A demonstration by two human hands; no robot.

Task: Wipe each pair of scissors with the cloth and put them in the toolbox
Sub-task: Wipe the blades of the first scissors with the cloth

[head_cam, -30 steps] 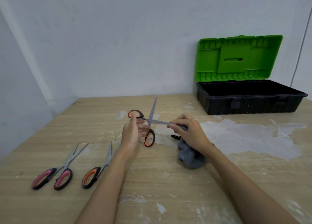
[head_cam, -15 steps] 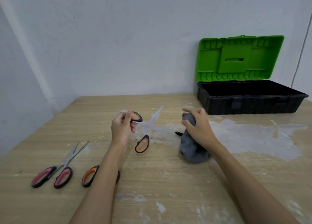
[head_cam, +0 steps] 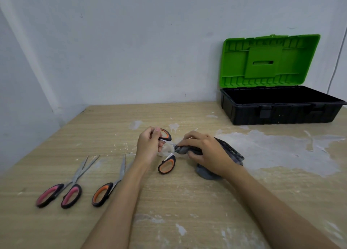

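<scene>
One pair of orange-handled scissors [head_cam: 165, 151] sits between my hands above the table [head_cam: 187, 201]: my left hand [head_cam: 148, 147] pinches the upper handle loop, my right hand [head_cam: 204, 153] wraps the grey cloth [head_cam: 221, 164] around the blades. Two more pairs lie to my left; the open toolbox [head_cam: 281, 109] waits far right. Blades spread inside cloth could nick my fingers if I squeeze carelessly.
</scene>
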